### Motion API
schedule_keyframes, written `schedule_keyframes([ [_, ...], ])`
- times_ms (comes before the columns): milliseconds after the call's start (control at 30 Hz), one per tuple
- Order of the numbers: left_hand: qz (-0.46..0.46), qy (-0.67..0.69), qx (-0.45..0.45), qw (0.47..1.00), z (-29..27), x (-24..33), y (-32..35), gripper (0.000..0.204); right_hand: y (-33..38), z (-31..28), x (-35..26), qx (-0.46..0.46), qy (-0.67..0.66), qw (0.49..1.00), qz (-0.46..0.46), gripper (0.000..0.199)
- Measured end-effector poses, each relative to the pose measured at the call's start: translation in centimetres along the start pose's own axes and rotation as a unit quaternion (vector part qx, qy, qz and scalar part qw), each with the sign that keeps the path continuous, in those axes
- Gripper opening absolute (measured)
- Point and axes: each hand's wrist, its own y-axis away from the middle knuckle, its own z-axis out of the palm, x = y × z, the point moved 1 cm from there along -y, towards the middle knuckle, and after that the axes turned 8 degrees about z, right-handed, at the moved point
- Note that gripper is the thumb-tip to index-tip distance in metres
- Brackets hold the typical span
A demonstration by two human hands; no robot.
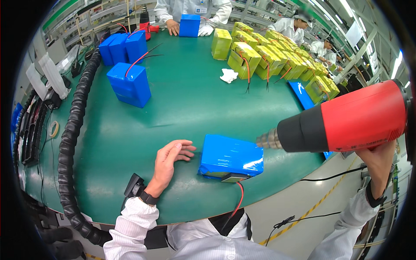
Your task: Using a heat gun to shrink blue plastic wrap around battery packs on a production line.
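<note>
A battery pack in glossy blue shrink film (pixel 229 154) lies near the table's front edge. Its near end shows a dark piece and red and black wires hanging toward me. My right hand (pixel 378 158) grips a red and black heat gun (pixel 364 117), whose metal nozzle points left at the pack's upper right corner. Just left of the pack, my left hand (pixel 169 162) is held with fingers stretched out and apart, not touching the film; nothing is in it.
Several blue-wrapped packs (pixel 129 84) stand at the far left. Rows of yellow-green packs (pixel 245 60) with wires fill the far right, near a crumpled white scrap (pixel 229 76). A black ribbed hose (pixel 69 143) runs along the left. Across the table, a person (pixel 193 11) handles another blue pack.
</note>
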Motion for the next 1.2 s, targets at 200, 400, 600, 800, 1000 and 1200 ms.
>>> schedule_keyframes([
  [200, -0.004, 0.004, 0.071, 0.997, -1.0, -0.3, 0.0, 0.039, -0.2, 0.0, -3.1, 0.012, 0.053, 0.997, -0.046, 0.043],
  [400, -0.022, 0.041, 0.099, 0.994, -1.4, 0.0, -0.7, 0.037, 0.4, 0.3, -4.4, 0.025, 0.088, 0.994, -0.062, 0.043],
  [600, -0.018, 0.041, 0.11, 0.993, -1.8, 0.3, -0.4, 0.037, -0.1, -0.1, -4.1, -0.041, 0.066, 0.997, -0.028, 0.06],
  [800, 0.005, -0.021, 0.083, 0.996, -1.8, -0.8, -0.6, 0.035, 0.4, 0.2, -4.6, -0.034, 0.059, 0.997, -0.035, 0.054],
  [1000, 0.077, -0.174, 0.08, 0.978, -1.4, -0.3, -0.2, 0.036, 1.0, -0.3, -3.3, -0.033, 0.054, 0.998, -0.031, 0.061],
  [1200, 0.1, -0.217, 0.134, 0.962, -2.4, 0.6, -0.8, 0.034, 1.7, -1.5, -3.1, 0.002, 0.078, 0.996, -0.035, 0.071],
])
